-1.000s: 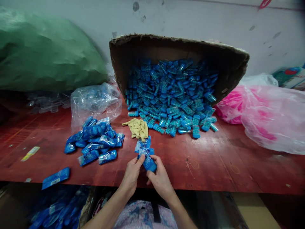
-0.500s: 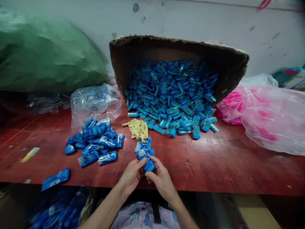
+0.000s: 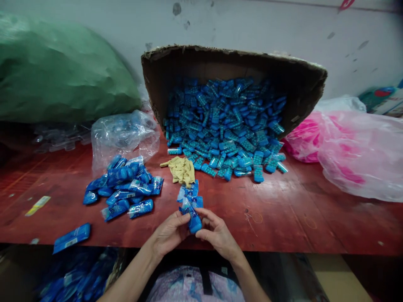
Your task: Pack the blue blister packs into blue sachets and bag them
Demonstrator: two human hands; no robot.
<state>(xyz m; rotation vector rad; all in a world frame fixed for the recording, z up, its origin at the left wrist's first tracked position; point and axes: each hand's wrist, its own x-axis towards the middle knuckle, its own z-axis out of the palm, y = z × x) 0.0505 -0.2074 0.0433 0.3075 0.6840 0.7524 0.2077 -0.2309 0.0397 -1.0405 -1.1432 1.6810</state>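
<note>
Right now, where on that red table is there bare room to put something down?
The widest bare stretch of table lies right of the hands, between the box spill and the near edge, below the pink bag. A smaller patch lies left of the packet pile. The middle is crowded.

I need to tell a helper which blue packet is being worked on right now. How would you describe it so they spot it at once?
Start at the tipped cardboard box spilling blue pieces onto the red table, then come straight to the near edge. There the left hand and right hand pinch one blue packet. It alone is off the table.
</note>
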